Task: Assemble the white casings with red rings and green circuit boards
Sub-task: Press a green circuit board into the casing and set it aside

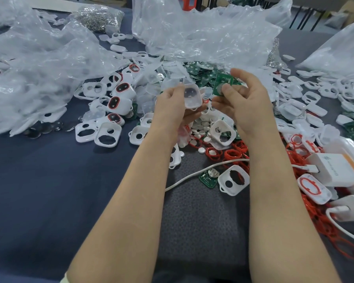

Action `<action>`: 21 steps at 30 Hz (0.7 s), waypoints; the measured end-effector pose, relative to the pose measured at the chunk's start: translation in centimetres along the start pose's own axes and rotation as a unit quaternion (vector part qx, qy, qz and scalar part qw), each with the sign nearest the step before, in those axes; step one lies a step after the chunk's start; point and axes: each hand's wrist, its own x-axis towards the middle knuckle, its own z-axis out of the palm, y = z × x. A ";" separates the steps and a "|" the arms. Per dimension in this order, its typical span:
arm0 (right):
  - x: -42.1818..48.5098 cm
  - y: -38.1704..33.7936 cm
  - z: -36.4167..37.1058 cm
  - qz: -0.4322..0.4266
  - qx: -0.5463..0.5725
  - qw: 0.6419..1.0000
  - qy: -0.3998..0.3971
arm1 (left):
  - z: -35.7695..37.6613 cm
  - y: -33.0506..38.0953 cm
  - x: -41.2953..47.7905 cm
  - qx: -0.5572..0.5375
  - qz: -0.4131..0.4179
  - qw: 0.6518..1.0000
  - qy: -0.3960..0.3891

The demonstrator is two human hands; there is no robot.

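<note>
White casing (193, 96) in left hand (173, 105); green circuit board (223, 84) in right hand (245, 103)

bright, even overhead light; glare on the plastic bags (202, 37); soft focus and wide-angle bending beyond them.

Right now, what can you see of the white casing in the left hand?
The white rounded-square plastic casing is a shallow hollow shell, its open side tilted toward the camera. Dark openings show in its floor; no red ring shows. The left hand holds it by its edges above the pile of loose white parts.
</note>
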 end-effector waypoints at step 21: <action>0.1 0.0 0.0 -0.085 -0.219 0.969 -0.076 | 0.7 0.1 -0.7 0.108 -0.060 0.990 -0.069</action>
